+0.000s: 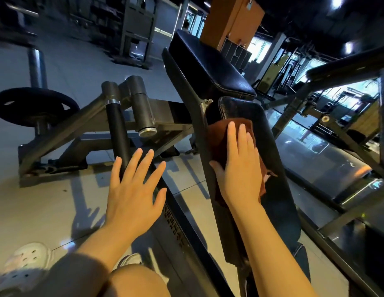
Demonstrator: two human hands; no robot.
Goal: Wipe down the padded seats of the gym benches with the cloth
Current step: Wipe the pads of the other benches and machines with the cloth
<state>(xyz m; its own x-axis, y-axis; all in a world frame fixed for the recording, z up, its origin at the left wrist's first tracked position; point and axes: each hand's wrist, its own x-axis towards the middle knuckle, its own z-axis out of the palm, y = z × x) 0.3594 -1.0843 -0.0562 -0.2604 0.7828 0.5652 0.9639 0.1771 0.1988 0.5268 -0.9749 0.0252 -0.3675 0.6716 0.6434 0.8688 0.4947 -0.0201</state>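
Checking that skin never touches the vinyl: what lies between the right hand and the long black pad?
The brown cloth, pressed flat under the right hand onto the long black pad, as the head view shows.

Glossy black padded seat [270,146]; soft brown cloth [219,138]
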